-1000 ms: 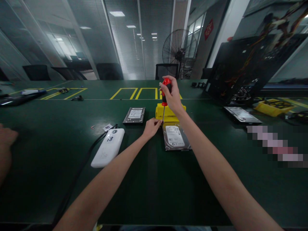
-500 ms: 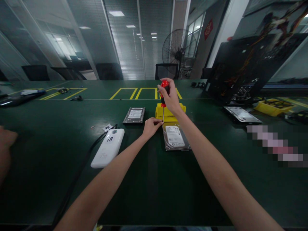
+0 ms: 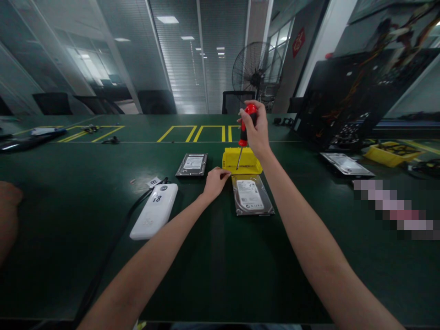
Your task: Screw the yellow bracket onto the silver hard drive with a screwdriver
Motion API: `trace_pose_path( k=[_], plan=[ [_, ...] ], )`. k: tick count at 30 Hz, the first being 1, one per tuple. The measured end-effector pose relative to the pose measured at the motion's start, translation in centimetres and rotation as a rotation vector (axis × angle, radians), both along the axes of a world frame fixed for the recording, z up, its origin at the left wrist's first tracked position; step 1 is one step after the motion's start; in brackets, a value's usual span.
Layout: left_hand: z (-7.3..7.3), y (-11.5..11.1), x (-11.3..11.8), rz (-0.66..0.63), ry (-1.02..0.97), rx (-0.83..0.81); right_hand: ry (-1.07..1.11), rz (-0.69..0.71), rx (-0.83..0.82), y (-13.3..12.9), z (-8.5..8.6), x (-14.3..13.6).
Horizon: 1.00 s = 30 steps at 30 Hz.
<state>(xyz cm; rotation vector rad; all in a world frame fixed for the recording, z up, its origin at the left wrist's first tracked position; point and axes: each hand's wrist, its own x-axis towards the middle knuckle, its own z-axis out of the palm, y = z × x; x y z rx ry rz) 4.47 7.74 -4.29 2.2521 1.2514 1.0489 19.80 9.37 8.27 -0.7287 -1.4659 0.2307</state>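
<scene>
My right hand [image 3: 256, 126] is wrapped round the red and black handle of a screwdriver [image 3: 243, 133]. Its shaft slants down, with the tip in front of a yellow bin [image 3: 245, 161]. Below the bin lies a hard drive [image 3: 250, 195] with a white label facing up. My left hand [image 3: 215, 183] rests at that drive's upper left corner, thumb and fingers pinched together; whatever is between them is too small to make out. A second hard drive [image 3: 192, 164] lies to the left of the bin.
A white power bank [image 3: 154, 213] with a black cable lies left of my left forearm. Another person's hand [image 3: 10, 195] is at the left edge. On the right are a drive [image 3: 345, 163], a yellow tray [image 3: 390, 155] and a black computer case [image 3: 343, 101].
My right hand has lifted the screwdriver up and to the right, off the drive's corner, and the screwdriver now tilts. My left hand has hardly moved.
</scene>
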Motion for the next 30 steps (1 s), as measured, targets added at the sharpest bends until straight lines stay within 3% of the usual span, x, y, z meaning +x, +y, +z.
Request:
trace_pose_path(
  k=[7, 12, 20, 30],
  plan=[
    [0.0, -0.7, 0.2, -0.093, 0.176, 0.082, -0.053, -0.044, 0.074, 0.8, 1.0, 3.0],
    [0.0, -0.5, 0.0, -0.123, 0.148, 0.03, -0.132, -0.05, 0.106, 1.2, 1.0, 4.1],
    [0.8, -0.8, -1.1, 0.111, 0.203, 0.055, -0.195, -0.033, 0.123, 1.4, 0.9, 4.5],
    [2.2, -2.4, -0.8, 0.157, 0.662, 0.217, -0.194, -0.047, 0.136, 1.8, 1.0, 5.3]
  ],
)
